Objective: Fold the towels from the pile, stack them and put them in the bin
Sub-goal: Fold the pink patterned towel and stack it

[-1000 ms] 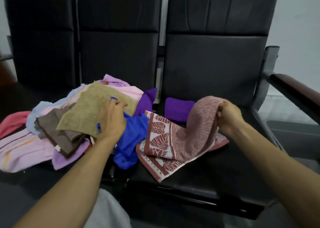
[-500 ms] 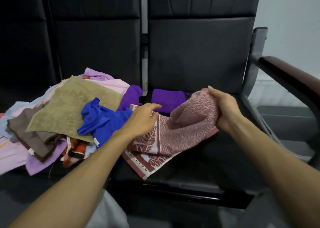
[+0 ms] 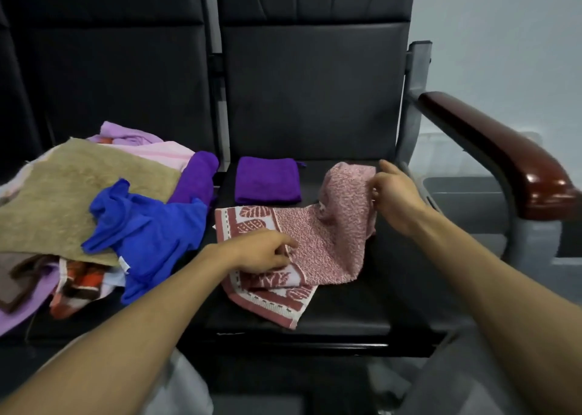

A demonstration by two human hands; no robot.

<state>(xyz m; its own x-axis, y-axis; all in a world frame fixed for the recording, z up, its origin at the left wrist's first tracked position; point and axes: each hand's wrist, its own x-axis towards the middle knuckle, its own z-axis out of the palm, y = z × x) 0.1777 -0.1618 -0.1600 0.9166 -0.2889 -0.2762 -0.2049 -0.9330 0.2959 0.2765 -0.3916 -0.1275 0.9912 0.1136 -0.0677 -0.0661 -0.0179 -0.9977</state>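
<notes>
- Pink-and-white leaf-patterned terry towel point(image 3: 315, 241) lies at centre frame on the black padded seat point(image 3: 346, 314), with its right end raised.
- Right hand point(image 3: 393, 194) pinches the raised end; left hand point(image 3: 261, 251) pinches the lower-left fold.
- Folded purple towel point(image 3: 267, 180) sits just behind; the loose towel pile point(image 3: 94, 194) is at left.

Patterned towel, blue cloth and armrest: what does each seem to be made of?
Patterned towel: looks like cotton terry, matt, with a nubbly looped pile and a woven leaf border.
Blue cloth: thinner and smoother, probably microfibre; it lies in soft crumpled folds and has a small white tag.
Armrest: glossy dark red-brown with bright highlights. It could be lacquered wood or moulded plastic; I cannot tell which.
</notes>
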